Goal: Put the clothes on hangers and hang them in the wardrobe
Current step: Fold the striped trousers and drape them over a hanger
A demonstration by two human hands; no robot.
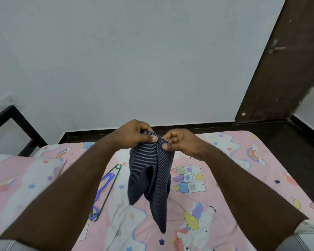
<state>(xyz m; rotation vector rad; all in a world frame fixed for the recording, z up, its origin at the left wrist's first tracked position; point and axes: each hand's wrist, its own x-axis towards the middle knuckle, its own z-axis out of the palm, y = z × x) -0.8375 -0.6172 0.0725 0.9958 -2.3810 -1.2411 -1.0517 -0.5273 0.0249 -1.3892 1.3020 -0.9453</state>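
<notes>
A dark navy garment with thin white stripes (pixel 150 180) hangs bunched above the bed. My left hand (pixel 134 133) grips its top edge, thumb pressed on the fabric. Close beside it, my right hand (pixel 178 141) pinches the same top edge. The cloth's lower end dangles just over the bedsheet. A green hanger (pixel 111 187) and a blue hanger (pixel 102 187) lie on the bed to the left, partly hidden under my left forearm. No wardrobe is in view.
The bed carries a pink sheet with rainbows and unicorns (pixel 234 169). A dark bed frame (pixel 16 124) stands at the far left. A dark brown door (pixel 283 69) is at the right, and a white wall is straight ahead.
</notes>
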